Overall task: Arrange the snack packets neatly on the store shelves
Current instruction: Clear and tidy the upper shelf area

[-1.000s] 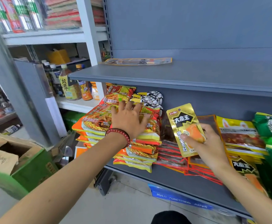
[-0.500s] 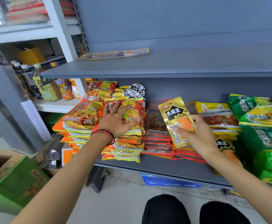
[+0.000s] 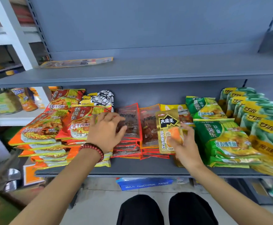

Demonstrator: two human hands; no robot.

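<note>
Right hand [image 3: 186,147] grips the gold packet [image 3: 167,123]; left hand [image 3: 105,132] lies relaxed, fingers spread, on red-edged packets [image 3: 132,127].

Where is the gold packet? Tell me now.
Head view, centre-right: the gold packet is held by the right hand, between the red-edged packets and the green noodle packs.
</note>
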